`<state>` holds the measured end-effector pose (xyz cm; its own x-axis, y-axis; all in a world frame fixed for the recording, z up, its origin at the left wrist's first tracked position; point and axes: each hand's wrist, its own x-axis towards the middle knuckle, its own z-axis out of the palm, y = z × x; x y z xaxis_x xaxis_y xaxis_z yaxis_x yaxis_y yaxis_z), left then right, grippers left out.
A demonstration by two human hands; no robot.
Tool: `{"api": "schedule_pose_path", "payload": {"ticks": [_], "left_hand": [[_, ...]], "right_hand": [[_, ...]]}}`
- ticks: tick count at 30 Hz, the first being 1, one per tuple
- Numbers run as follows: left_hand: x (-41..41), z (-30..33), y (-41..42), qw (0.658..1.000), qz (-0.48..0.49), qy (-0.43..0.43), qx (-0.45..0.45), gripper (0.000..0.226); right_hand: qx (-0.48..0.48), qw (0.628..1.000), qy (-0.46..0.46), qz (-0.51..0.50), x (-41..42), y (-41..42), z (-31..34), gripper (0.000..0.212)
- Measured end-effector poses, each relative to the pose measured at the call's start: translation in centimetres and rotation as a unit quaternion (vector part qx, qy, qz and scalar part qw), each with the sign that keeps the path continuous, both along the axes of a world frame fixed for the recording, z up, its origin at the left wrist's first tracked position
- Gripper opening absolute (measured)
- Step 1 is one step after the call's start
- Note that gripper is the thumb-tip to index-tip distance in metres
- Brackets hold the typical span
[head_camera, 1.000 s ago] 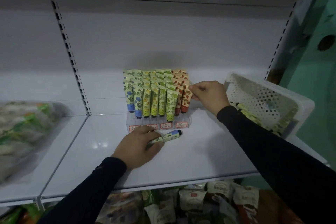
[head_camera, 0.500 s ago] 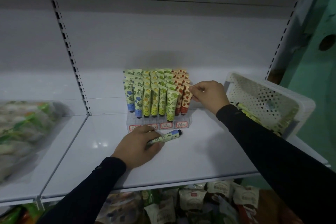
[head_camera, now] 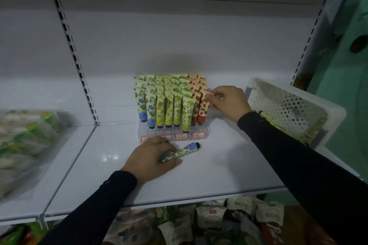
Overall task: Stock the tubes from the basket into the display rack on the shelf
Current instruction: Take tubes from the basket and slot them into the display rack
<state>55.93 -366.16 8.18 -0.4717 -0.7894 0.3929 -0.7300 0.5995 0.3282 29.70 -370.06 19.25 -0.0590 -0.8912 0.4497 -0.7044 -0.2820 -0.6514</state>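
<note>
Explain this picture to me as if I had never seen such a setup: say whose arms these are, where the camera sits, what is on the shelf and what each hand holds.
There is no machine here. The two arms in dark sleeves belong to a person who wears a wide-angle camera on the head, so you look forward and down along their arms.

On the white shelf stands a clear display rack filled with upright tubes in rows: blue on the left, yellow and green in the middle, red on the right. A white perforated basket sits tilted at the right end and has more tubes in it.

The left hand rests on the shelf and grips a blue-capped tube that lies flat. The right hand pinches the top of a red tube at the rack's right front corner, between thumb and fingers.

Packaged goods lie on the neighbouring shelf at left and on the shelf below.
</note>
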Motion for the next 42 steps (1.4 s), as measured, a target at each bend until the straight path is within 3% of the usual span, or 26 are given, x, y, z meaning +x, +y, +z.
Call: {"api": "schedule_pose_path", "payload": {"ticks": [6, 22, 27, 36, 42], "left_hand": [[0.0, -0.1, 0.0, 1.0, 0.008, -0.01, 0.019, 0.054], [-0.2, 0.2, 0.1, 0.999, 0.012, -0.019, 0.025, 0.057], [-0.1, 0.2, 0.2, 0.999, 0.008, -0.011, 0.032, 0.071], [-0.2, 0.2, 0.3, 1.0, 0.011, -0.012, 0.025, 0.055], [-0.2, 0.5, 0.5, 1.0, 0.008, -0.005, 0.025, 0.047]], "right_hand": [[0.007, 1.0, 0.03, 0.0, -0.2, -0.3, 0.6, 0.022], [-0.005, 0.996, 0.087, 0.0, 0.2, -0.1, 1.3, 0.029], [-0.01, 0.993, 0.121, -0.003, 0.7, -0.7, 1.5, 0.033], [-0.012, 0.989, 0.144, -0.016, 0.9, -0.9, 1.3, 0.036], [0.013, 0.998, 0.069, -0.006, 0.7, -0.4, 0.8, 0.046]]}}
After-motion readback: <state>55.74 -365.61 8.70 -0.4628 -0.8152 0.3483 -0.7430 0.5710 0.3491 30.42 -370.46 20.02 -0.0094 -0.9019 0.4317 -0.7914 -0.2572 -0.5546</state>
